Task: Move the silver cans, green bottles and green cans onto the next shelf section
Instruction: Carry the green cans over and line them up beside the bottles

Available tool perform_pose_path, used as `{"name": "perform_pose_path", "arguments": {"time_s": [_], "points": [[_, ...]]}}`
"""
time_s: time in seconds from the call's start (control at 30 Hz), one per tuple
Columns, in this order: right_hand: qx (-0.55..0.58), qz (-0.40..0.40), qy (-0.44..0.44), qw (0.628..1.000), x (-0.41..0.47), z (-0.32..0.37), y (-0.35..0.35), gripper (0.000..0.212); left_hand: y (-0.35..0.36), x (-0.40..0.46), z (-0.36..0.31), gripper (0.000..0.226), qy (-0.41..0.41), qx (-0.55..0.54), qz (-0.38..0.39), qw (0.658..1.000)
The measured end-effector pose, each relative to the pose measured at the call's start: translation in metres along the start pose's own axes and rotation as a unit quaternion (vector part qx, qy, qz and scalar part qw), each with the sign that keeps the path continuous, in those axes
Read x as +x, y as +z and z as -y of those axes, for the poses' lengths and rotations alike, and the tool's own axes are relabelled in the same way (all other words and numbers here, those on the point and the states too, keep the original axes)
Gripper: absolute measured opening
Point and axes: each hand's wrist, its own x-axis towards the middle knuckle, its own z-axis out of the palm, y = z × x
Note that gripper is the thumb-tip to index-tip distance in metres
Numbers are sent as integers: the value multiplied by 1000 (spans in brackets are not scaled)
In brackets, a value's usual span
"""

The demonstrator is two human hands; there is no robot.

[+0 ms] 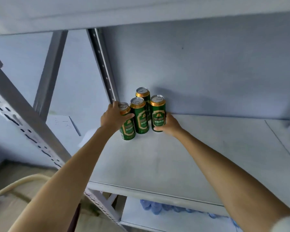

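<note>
Several green cans with gold rims stand upright in a cluster at the back left corner of the grey shelf board [166, 158]. My left hand [113, 117] grips the leftmost green can [128, 129] near its top. My right hand [168, 123] holds the rightmost green can [158, 112] low on its right side. Between them stands a middle green can [139, 117], and a rear green can [143, 94] is behind it near the wall. No silver cans or green bottles are in view.
A perforated grey upright [102, 64] stands just left of the cans, with slanted frame posts [23, 118] further left. Another shelf [141, 12] hangs overhead. Blue water bottles [157, 206] lie on the lower shelf. A seam [281, 143] crosses the board at right.
</note>
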Motion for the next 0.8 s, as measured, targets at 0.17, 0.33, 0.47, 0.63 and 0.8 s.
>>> {"name": "perform_pose_path", "arguments": {"time_s": [0.17,0.33,0.47,0.63,0.8], "points": [[101,-70,43,992,12,-10,23,74,8,0,6,68,3,-63,-37,997],[127,-113,59,984,13,-16,25,71,3,0,9,64,2,-138,-33,990],[102,-109,52,987,-7,-32,7,66,-8,-12,12,64,7,-161,-39,986],[91,-127,53,986,-51,-60,-38,64,-23,-38,-15,73,36,-177,-25,983],[88,-131,45,987,-122,-94,-103,59,-20,-87,-78,71,80,-198,23,977]]}}
